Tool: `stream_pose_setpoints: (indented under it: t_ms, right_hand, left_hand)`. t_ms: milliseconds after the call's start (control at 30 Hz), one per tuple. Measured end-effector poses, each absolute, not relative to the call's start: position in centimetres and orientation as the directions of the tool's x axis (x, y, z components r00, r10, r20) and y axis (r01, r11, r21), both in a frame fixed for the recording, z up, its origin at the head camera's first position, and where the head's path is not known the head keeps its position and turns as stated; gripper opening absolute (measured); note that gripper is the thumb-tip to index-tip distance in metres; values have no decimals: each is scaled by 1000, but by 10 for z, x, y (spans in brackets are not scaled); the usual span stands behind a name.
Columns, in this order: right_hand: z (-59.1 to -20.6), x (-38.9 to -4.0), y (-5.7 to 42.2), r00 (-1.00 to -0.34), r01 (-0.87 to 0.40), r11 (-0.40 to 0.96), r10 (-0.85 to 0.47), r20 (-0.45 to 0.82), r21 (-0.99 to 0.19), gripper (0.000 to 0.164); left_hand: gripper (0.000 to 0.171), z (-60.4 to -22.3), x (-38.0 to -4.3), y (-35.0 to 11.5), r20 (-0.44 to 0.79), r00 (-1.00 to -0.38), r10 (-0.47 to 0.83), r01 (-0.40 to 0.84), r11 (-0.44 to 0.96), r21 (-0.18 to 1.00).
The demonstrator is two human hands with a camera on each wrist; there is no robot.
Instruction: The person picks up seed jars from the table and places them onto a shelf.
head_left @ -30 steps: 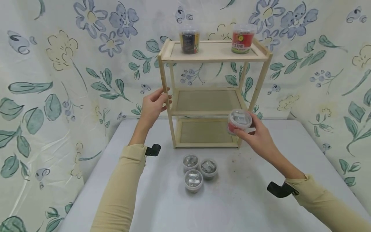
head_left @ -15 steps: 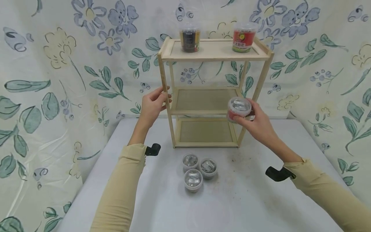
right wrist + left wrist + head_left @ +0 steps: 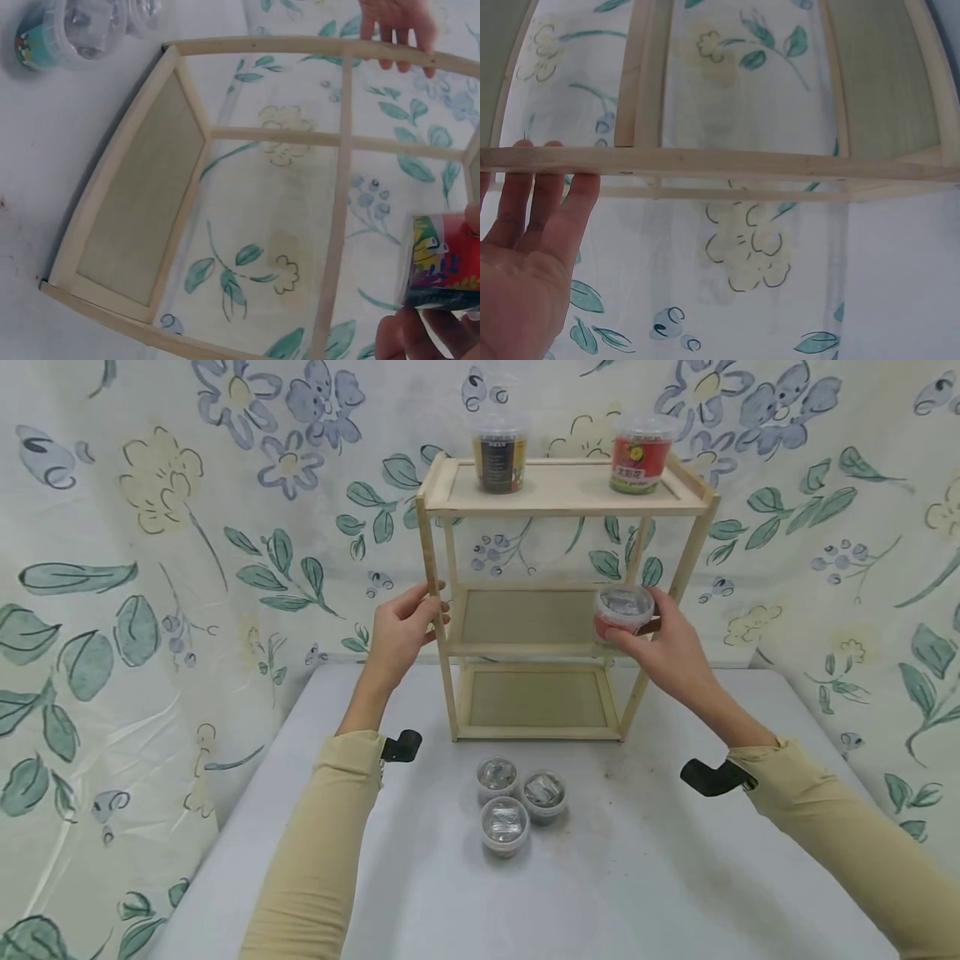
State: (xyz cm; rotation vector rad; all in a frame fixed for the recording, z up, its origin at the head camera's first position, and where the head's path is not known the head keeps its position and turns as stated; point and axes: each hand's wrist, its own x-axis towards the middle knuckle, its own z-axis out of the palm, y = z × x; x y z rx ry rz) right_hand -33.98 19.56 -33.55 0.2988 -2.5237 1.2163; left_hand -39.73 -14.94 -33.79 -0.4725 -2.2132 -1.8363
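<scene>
A three-tier wooden shelf (image 3: 562, 492) stands on the white table. My left hand (image 3: 397, 631) grips its left front post (image 3: 431, 556); in the left wrist view, fingertips (image 3: 553, 144) show past the wood, the thumb hidden. With my right hand (image 3: 667, 647) I hold a clear-lidded plastic tub (image 3: 624, 603), roughly upright, at the right front of the middle tier. Its colourful red label (image 3: 450, 259) shows in the right wrist view, partly cut off. Whether the tub touches the shelf I cannot tell.
On the top tier stand a black-and-yellow labelled tub (image 3: 500, 464) and a red labelled tub (image 3: 640, 464). Three lidded tubs (image 3: 505, 825) sit grouped on the table (image 3: 420, 877) before the shelf. Brown specks lie to their right. Flowered cloth (image 3: 277, 568) hangs behind.
My right hand has raised the tub from the height of the bottom tier to the middle tier. The left hand stays on the post. The view has shifted slightly.
</scene>
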Motion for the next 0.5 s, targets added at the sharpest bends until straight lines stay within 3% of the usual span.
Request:
stream_pose_setpoints:
  t_ms: [500]
  right_hand:
    - [-322, -355, 177, -950, -228, 611, 29, 309, -758, 75]
  left_hand:
    - [42, -339, -399, -150, 380, -920, 101, 391, 138, 910]
